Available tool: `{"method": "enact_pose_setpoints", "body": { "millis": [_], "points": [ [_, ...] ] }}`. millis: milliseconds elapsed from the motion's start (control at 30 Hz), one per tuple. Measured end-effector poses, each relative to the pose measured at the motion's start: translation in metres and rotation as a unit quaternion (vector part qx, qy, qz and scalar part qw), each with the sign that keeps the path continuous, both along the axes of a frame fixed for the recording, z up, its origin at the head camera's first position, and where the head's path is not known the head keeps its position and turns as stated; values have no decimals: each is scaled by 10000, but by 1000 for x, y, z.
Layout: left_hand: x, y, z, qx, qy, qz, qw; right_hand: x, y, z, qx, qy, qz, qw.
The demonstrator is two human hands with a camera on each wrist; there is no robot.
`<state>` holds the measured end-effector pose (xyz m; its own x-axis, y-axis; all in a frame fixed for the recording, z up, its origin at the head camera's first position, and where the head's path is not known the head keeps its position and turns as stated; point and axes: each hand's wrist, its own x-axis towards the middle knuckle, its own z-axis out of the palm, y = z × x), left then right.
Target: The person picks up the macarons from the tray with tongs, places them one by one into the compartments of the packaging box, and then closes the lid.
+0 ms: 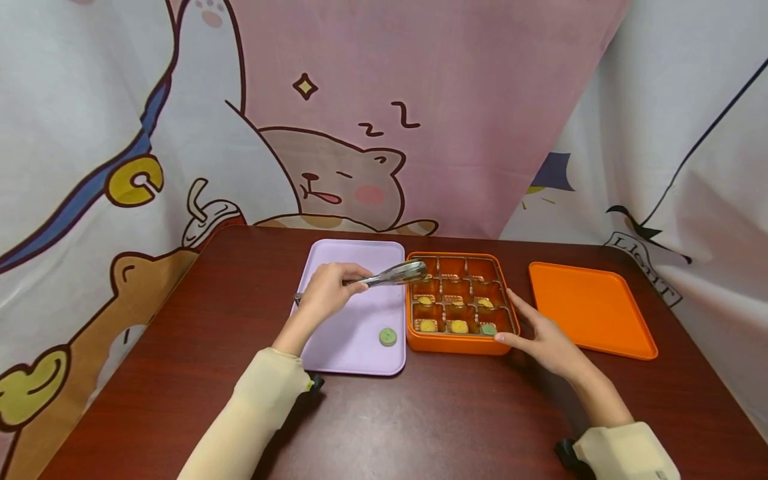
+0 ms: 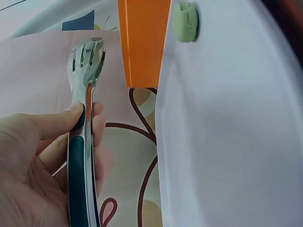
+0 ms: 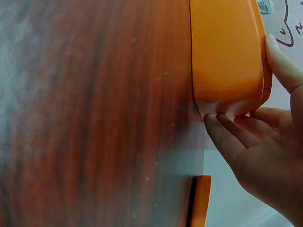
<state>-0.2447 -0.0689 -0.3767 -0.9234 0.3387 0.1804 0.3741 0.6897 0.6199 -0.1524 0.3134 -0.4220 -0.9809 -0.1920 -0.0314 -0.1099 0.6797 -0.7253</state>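
The table (image 1: 180,347) is a dark red-brown wood-grain surface that fills the lower half of the head view. At centre left lies a flat lilac tray (image 1: 354,313) with rounded corners and a smooth matte face. Right of it sits the orange box (image 1: 459,341), a square glossy container divided into a grid of compartments. Its flat orange lid (image 1: 591,308) lies apart at centre right.

Progress, as judged from the layout: one green round piece (image 1: 388,337), small and disc-shaped, rests alone on the tray's lower right area. At least five further pieces, yellow and green, remain in the box's nearer rows; the far row looks empty. The work appears to be at an early stage.

The left hand (image 1: 327,293) has its grip clamped on polished steel tongs (image 1: 390,274), whose slotted tips hover over the box's upper left corner, holding nothing. The right hand (image 1: 543,337) rests straight fingers against the box's lower right corner, bracing it.
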Motion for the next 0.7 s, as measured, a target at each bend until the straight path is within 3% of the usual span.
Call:
{"method": "enact_pose_setpoints", "body": {
  "millis": [700],
  "points": [
    [-20,44,-4,-44,7,-39,10000,0,0,0,47,13,-28,10000]
  ]
}}
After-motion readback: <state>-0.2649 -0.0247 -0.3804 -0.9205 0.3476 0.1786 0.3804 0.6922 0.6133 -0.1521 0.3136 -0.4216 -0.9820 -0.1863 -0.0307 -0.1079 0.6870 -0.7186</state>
